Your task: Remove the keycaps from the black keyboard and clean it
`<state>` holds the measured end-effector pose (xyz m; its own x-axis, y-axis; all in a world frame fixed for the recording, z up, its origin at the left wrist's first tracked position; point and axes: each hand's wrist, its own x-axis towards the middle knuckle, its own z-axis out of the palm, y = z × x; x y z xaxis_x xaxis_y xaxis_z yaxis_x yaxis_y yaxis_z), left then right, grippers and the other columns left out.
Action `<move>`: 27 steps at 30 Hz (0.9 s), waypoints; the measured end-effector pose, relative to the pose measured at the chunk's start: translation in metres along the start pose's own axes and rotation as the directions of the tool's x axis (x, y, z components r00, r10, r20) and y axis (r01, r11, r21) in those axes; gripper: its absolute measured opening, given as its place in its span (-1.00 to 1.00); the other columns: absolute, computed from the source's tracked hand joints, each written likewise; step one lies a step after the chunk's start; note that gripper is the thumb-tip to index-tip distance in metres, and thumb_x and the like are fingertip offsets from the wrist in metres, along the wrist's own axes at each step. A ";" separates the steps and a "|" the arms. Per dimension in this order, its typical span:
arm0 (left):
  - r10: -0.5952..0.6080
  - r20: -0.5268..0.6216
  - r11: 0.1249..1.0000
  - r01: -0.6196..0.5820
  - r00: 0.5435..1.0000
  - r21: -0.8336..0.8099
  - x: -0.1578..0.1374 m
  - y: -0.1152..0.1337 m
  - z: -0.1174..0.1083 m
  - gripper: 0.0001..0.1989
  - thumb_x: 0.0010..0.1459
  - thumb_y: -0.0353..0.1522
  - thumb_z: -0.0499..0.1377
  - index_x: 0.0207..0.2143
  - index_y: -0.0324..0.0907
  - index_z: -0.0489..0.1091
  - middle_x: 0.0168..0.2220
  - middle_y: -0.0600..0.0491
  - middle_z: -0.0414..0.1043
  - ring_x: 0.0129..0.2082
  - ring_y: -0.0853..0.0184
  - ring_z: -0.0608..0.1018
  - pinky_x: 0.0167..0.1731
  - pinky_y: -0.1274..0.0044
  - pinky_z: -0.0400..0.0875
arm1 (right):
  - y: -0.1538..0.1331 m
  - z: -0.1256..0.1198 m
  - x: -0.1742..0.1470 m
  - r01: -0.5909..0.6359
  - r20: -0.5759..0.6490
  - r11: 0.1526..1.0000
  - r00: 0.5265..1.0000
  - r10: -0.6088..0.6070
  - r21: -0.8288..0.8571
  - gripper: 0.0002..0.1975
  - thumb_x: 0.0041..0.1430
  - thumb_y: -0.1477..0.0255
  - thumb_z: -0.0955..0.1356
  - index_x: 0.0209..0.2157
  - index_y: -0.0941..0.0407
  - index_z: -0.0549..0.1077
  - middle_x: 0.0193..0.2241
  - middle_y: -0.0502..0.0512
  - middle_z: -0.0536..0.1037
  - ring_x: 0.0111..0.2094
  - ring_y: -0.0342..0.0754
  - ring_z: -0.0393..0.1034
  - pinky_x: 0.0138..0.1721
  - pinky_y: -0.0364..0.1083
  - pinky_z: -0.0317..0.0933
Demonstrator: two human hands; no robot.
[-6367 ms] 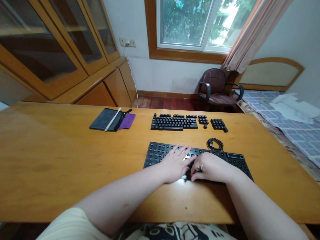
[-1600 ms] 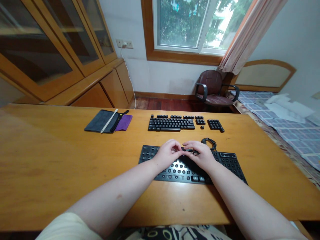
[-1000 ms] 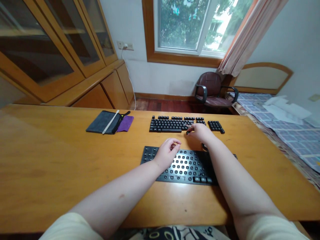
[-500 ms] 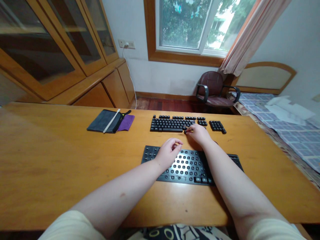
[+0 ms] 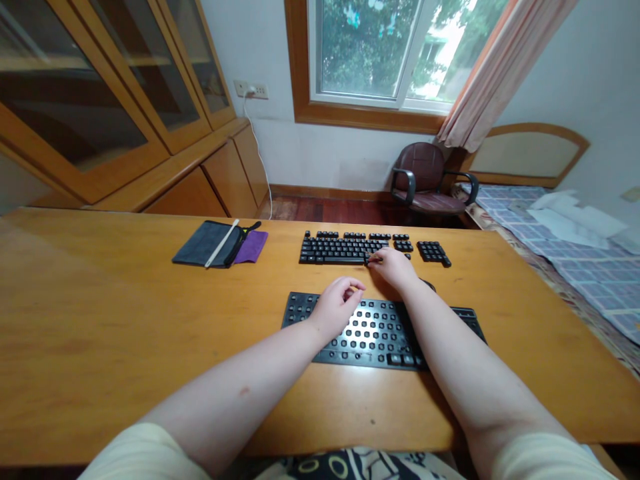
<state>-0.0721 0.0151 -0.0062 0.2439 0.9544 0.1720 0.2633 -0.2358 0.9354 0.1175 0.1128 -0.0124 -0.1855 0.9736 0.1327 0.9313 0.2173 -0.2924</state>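
One hand [image 5: 393,268], the right, now at keycaps [image 5: 340,250]

Domestic room, apparently bedroom and study in one — shown by a check-covered bed [image 5: 590,267] with arched, wood-framed headboard [image 5: 530,157], glass-fronted wooden cabinet [image 5: 114,80], sliding window [image 5: 367,53] with pink curtain [image 5: 510,67], maroon armchair [image 5: 423,168], reddish floor [image 5: 340,208] — and a broad wooden table [image 5: 125,320] in the foreground.

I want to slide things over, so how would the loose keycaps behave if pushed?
The loose keycaps would probably scatter, since they look like separate pieces laid in groups. Each is likely light, being small. They may slide easily across the smooth-looking desk.
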 end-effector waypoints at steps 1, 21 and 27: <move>0.000 0.001 1.000 0.000 1.000 0.000 0.000 -0.001 0.000 -0.86 0.13 -0.39 0.07 -0.28 -0.19 0.38 -0.38 0.06 0.40 -0.39 0.36 0.46 -0.33 0.50 0.36 | 0.000 0.000 0.000 -0.002 0.005 1.000 1.000 0.002 0.001 -0.85 0.06 0.35 0.36 -0.34 0.06 0.56 -0.28 0.07 0.53 -0.27 -0.06 0.39 -0.29 -0.16 0.20; 0.009 0.011 1.000 -0.009 1.000 0.013 0.000 -0.005 0.000 -0.86 0.14 -0.38 0.07 -0.26 -0.18 0.38 -0.37 0.06 0.40 -0.38 0.37 0.47 -0.32 0.51 0.38 | -0.001 0.003 0.002 -0.033 0.016 0.999 0.999 0.033 0.007 -0.84 0.08 0.36 0.36 -0.30 0.08 0.55 -0.27 0.09 0.54 -0.24 -0.05 0.40 -0.25 -0.16 0.20; 0.012 0.017 1.000 -0.012 1.000 0.014 0.000 -0.004 0.000 -0.86 0.14 -0.39 0.06 -0.26 -0.18 0.38 -0.35 0.06 0.40 -0.38 0.37 0.47 -0.31 0.51 0.38 | -0.002 0.004 0.001 -0.015 -0.004 0.999 1.000 0.015 0.042 -0.84 0.10 0.35 0.35 -0.32 0.09 0.55 -0.27 0.11 0.54 -0.25 -0.05 0.40 -0.24 -0.14 0.21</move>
<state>-0.0728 0.0155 -0.0100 0.2626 0.9484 0.1777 0.2732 -0.2497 0.9290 0.1143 0.1139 -0.0154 -0.1700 0.9766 0.1318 0.9201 0.2052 -0.3337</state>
